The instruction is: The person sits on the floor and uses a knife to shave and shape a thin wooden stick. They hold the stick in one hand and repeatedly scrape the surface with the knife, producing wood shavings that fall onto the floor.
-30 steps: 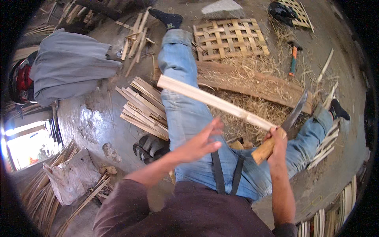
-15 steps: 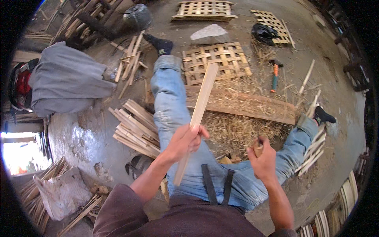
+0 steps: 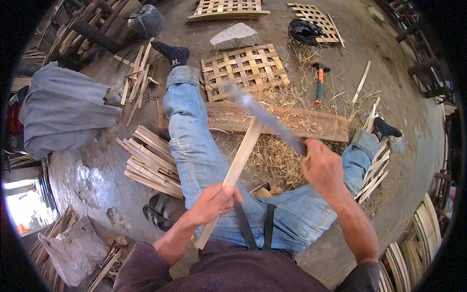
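Note:
My left hand (image 3: 214,200) is closed round a long, flat bamboo strip (image 3: 243,153), held slanting up and away over my lap. A knife (image 3: 272,124) is in my right hand (image 3: 323,168), its long blade smeared by motion. The blade crosses the strip's far end; whether they touch I cannot tell. Beneath them a thick wooden plank (image 3: 311,126) lies across the ground between my outstretched legs. Curly shavings (image 3: 277,163) cover part of the plank and heap up in front of it.
Split bamboo strips (image 3: 151,163) are stacked beside my left leg, near dark sandals (image 3: 163,211). Past the plank lie a woven bamboo panel (image 3: 245,68), a hammer (image 3: 319,85), a stone (image 3: 235,36) and a black plastic bag (image 3: 304,31). Grey cloth (image 3: 68,109) drapes something at left.
My right hand has turned over and the knife blade now stretches across the strip. My left hand and the strip have moved lower and nearer. The whole view has shifted slightly.

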